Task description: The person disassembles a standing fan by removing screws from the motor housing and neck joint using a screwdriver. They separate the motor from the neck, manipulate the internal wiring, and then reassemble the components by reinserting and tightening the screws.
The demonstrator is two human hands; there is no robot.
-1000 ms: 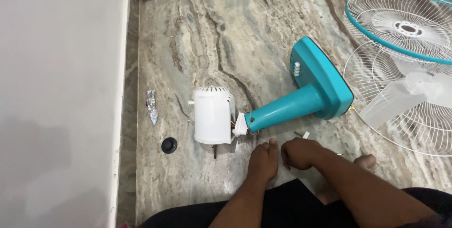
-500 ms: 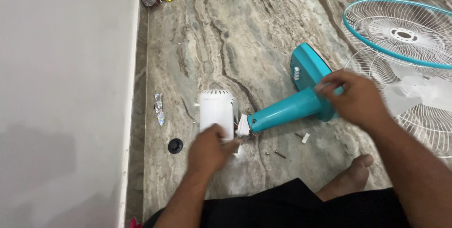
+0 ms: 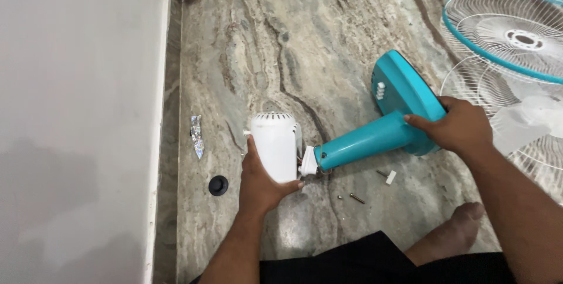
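A table fan lies in parts on a marbled stone floor. My left hand (image 3: 261, 181) grips the white motor housing (image 3: 274, 142) from below. My right hand (image 3: 457, 128) holds the teal stand (image 3: 375, 137) where its neck meets the teal base (image 3: 402, 87), which carries white buttons. The housing joins the neck at a white hinge piece (image 3: 308, 165) with wires showing.
Two white wire fan guards, one with a teal rim (image 3: 504, 32), lie at the right with a translucent blade (image 3: 528, 120). Loose screws (image 3: 356, 198) and a small white piece (image 3: 390, 177) lie near my bare foot (image 3: 454, 228). A black knob (image 3: 218, 185) and foil scrap (image 3: 197, 134) sit by the white wall.
Both hands rose from the floor near the screws. The left one reached the motor housing and closed on it; the right one moved to the stand's base and gripped it.
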